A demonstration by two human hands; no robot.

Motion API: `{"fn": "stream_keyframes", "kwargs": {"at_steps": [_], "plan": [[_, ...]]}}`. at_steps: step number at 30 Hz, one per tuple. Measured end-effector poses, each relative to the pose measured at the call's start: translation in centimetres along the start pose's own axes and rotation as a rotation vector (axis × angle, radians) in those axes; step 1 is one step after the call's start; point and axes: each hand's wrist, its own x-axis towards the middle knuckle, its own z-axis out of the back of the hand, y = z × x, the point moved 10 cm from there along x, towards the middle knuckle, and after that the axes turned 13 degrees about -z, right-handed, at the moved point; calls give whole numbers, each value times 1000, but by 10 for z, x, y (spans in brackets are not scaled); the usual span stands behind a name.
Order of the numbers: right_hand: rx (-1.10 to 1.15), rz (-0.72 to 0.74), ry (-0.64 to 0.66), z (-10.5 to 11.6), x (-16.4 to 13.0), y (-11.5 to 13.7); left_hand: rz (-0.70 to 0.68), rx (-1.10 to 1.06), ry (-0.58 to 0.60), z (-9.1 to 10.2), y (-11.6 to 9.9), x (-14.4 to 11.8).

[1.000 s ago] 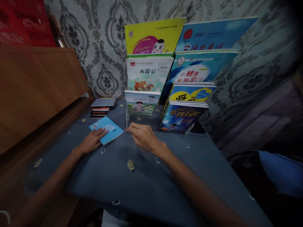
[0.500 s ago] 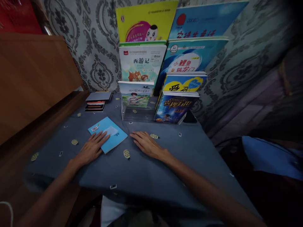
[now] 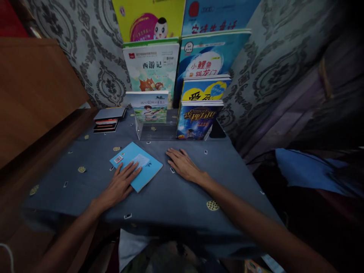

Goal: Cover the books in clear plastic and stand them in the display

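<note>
Left hand (image 3: 121,184) lies flat, fingers spread, on a blue booklet (image 3: 136,165); right hand (image 3: 183,165) rests open on the desk (image 3: 85,189). Lifting the booklet calls for an edge grip.

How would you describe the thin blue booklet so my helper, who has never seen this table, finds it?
On the grey-blue tablecloth, in front of the tiered book display, lies the light blue booklet under the left hand. Unlike the propped books, it lies flat, with a barcode sticker at its corner.
</note>
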Motion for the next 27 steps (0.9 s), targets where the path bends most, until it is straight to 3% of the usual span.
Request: {"fn": "stream_keyframes", "kwargs": {"at_steps": [8,15,19,23,27], "plan": [[-55,-162,-79,19,-9,-48,-158,-141,44,-3,-40,48],[-60,-272,-152,31,-16,-96,-433,-279,140,-16,-92,106],[-30,-300,-215,41,-21,-122,-578,-313,138,-16,-114,132],[-28,-365,-240,45,-26,-141,-504,-312,129,-18,-96,143],[-22,-372,-241,44,-26,-143,-211,-281,155,-30,-34,139]]}}
